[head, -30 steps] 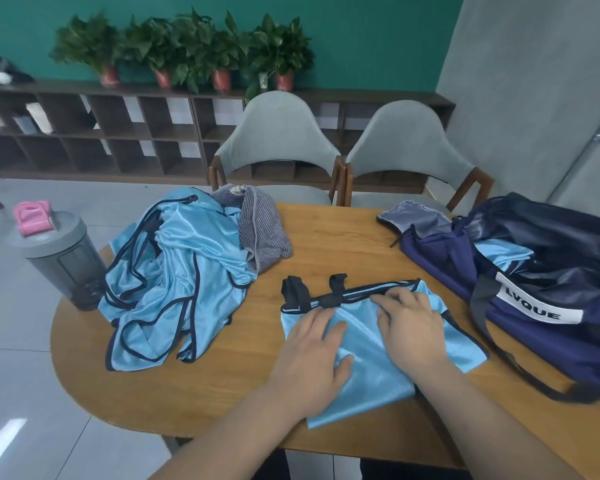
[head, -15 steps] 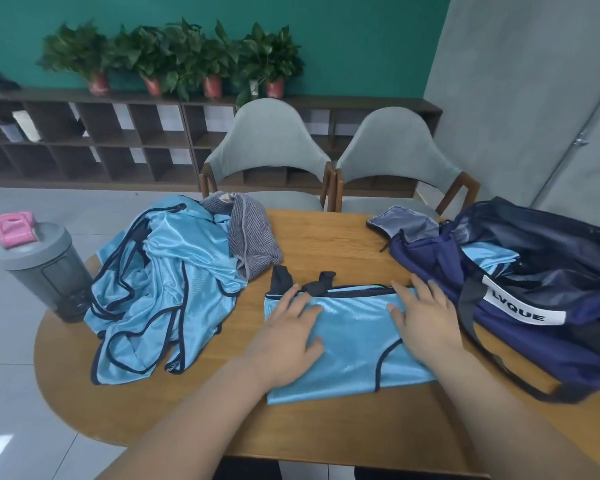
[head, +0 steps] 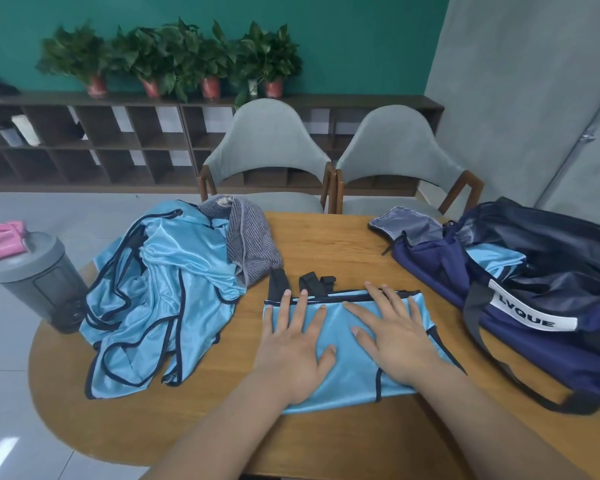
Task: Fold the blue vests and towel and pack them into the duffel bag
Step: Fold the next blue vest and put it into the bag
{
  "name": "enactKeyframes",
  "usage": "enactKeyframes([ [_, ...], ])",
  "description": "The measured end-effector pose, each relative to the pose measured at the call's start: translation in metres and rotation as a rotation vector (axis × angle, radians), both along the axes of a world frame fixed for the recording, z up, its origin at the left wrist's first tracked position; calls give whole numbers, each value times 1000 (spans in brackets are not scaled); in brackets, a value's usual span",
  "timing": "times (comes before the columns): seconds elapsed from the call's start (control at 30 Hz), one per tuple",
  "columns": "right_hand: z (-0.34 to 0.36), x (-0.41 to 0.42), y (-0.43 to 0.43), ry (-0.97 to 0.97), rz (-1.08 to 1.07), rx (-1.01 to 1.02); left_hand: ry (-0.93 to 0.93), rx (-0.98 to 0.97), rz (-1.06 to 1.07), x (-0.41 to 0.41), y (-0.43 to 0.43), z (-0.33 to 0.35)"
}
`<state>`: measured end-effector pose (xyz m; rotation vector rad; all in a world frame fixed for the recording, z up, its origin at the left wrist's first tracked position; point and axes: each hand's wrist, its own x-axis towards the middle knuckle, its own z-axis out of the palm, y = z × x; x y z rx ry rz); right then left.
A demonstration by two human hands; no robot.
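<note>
Both my left grip (head: 293,348) and my right grip (head: 394,337) are lying flat on the folded blue vest (head: 347,377). Their fingers are straight and spread, released, and they are pressing down on the cloth rather than grasping it. The left one is covering the vest's left half and the right one its right half, with a strip of bare fabric showing between my thumbs.

The vest is lying as a rectangle near my edge of the wooden worktop (head: 326,244). Its long axis is running left to right, and its black straps (head: 312,280) are sticking out past the far edge, pointing away from me toward the two grey chairs (head: 267,140).

A heap of unfolded blue vests (head: 160,299) is sprawling on the left of the worktop. A striped grey towel (head: 253,244) is bunched against the heap's far right side, just beside the straps. At the left edge a grey shaker bottle (head: 39,282) with a pink cap is standing upright, touching the heap.

To my right, the navy duffel bag (head: 551,306) is sitting unzipped, with blue fabric (head: 492,261) showing inside its mouth.
</note>
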<state>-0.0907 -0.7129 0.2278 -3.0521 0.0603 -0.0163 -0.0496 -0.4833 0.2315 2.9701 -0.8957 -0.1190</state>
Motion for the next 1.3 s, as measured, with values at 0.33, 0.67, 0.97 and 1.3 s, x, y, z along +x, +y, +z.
enactKeyframes([
  [0.33, 15, 7, -10, 187, 39, 42, 66, 93, -69, 22, 2, 8],
  [0.67, 7, -15, -16, 76, -150, -7, 0, -52, 44, -11, -2, 7],
  [0.97, -1, -35, 9, 35, -58, -3, 84, 46, 15, -5, 2, 5],
  [1.3, 4, -56, 16, 38, -152, -26, 67, 84, -152, 11, 37, 8],
])
